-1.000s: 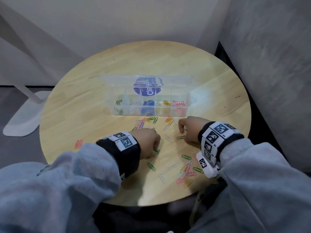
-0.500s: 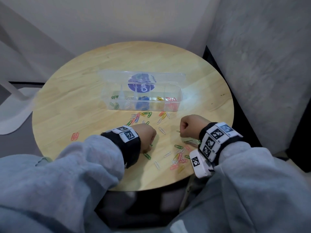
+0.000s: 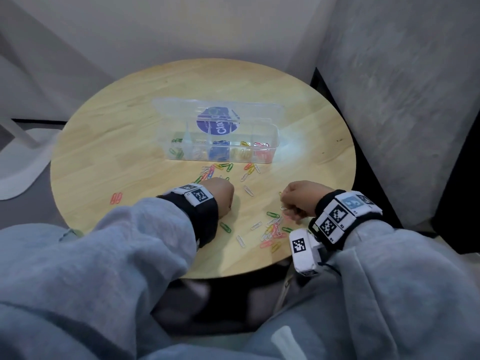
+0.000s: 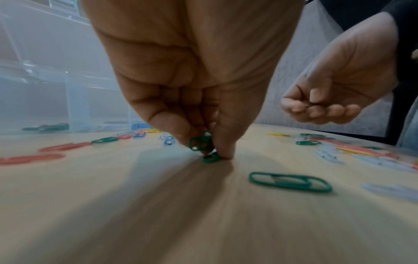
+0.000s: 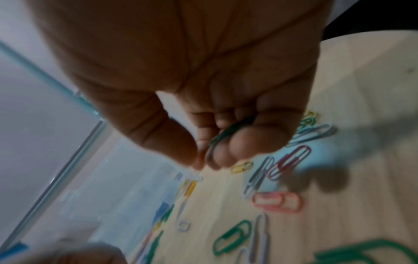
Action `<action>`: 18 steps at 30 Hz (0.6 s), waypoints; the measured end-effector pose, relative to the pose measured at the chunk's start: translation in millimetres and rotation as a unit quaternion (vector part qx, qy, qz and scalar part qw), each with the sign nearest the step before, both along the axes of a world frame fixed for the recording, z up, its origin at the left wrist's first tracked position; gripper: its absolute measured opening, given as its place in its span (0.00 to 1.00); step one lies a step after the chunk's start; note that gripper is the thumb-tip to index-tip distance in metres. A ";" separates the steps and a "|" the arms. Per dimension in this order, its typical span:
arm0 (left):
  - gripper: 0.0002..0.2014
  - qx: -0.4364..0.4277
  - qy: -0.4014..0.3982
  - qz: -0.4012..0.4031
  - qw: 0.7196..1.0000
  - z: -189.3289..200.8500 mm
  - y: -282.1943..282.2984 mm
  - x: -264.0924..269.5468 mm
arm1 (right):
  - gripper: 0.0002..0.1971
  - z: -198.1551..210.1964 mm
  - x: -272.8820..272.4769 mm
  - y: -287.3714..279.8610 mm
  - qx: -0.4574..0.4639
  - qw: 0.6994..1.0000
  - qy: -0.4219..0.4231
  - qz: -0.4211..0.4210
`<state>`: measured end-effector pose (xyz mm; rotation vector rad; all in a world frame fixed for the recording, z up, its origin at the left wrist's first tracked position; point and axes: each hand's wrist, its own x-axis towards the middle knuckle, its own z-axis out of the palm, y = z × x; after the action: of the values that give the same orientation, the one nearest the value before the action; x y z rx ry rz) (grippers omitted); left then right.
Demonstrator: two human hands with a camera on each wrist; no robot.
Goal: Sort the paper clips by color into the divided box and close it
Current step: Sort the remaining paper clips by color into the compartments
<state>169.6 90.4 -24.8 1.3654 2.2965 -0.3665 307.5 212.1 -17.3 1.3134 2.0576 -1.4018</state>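
A clear divided box stands open on the round wooden table, its lid tilted back. Green, white, blue, yellow and red clips lie in separate compartments. Loose colored paper clips are scattered in front of it. My left hand has its fingertips down on the table and pinches green clips, with another green clip under the thumb. My right hand hovers just above the table and holds a green clip in its curled fingers.
Two red clips lie apart at the table's left. A lone green clip lies right of my left hand. A grey wall stands close at the right. A white stand base sits on the floor at left.
My right hand has pulled back toward me and lifted off the table with a green clip. My left hand has stayed at its spot. The head view has shifted.
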 end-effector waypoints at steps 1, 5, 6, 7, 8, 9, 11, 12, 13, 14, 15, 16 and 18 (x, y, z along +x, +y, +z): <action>0.14 -0.004 -0.001 0.002 1.000 -0.2 -0.2 -0.2 | 0.06 -1.3 -1.7 -1.3 0.052 0.997 -0.036 0.055; 0.15 -0.011 0.000 -0.001 1.000 -0.6 -1.4 -0.7 | 0.05 0.9 -9.8 -10.5 0.169 0.963 -0.117 0.175; 0.15 -0.011 0.005 -0.002 1.000 -0.5 -1.3 -0.1 | 0.04 1.3 -12.2 -11.9 0.182 0.958 -0.120 0.188; 0.14 -0.012 0.009 -0.003 1.000 -0.6 -1.5 0.8 | 0.04 0.6 -14.6 -12.7 0.195 0.953 -0.123 0.199; 0.14 -0.014 0.010 -0.004 1.000 -0.3 -1.3 2.1 | 0.04 -1.4 -17.1 -12.8 0.206 0.948 -0.126 0.207; 0.14 -0.014 0.009 -0.004 1.000 -0.5 -1.5 3.2 | 0.04 -2.9 -19.6 -13.3 0.213 0.943 -0.135 0.218; 0.14 -0.017 0.004 -0.001 1.000 0.1 -1.3 4.8 | 0.08 -7.9 -24.4 -13.4 0.221 0.930 -0.157 0.249; 0.13 -0.018 0.003 -0.002 1.000 0.8 -1.2 5.2 | 0.09 -9.4 -25.7 -13.6 0.223 0.925 -0.163 0.261; 0.13 -0.017 0.003 -0.005 1.000 1.1 -1.1 4.5 | 0.08 -9.5 -26.8 -14.0 0.221 0.923 -0.164 0.268; 0.12 -0.016 -0.001 -0.007 1.000 1.7 -1.2 3.6 | 0.05 -10.0 -27.6 -13.8 0.218 0.924 -0.159 0.270; 0.10 -0.007 -0.011 -0.004 1.000 1.6 -2.3 1.0 | 0.02 -9.7 -27.3 -13.0 0.209 0.928 -0.151 0.267; 0.06 0.009 -0.028 0.010 1.000 1.9 -3.9 -2.6 | 0.01 -8.1 -26.2 -12.0 0.198 0.936 -0.134 0.258; 0.05 0.058 -0.075 0.056 0.994 1.7 -7.7 -12.6 | 0.03 -2.1 -21.8 -6.3 0.162 0.960 -0.085 0.210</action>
<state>157.0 82.7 -23.1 1.2645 2.2858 -0.0934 285.8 205.8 -19.4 0.9784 2.3321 -0.7684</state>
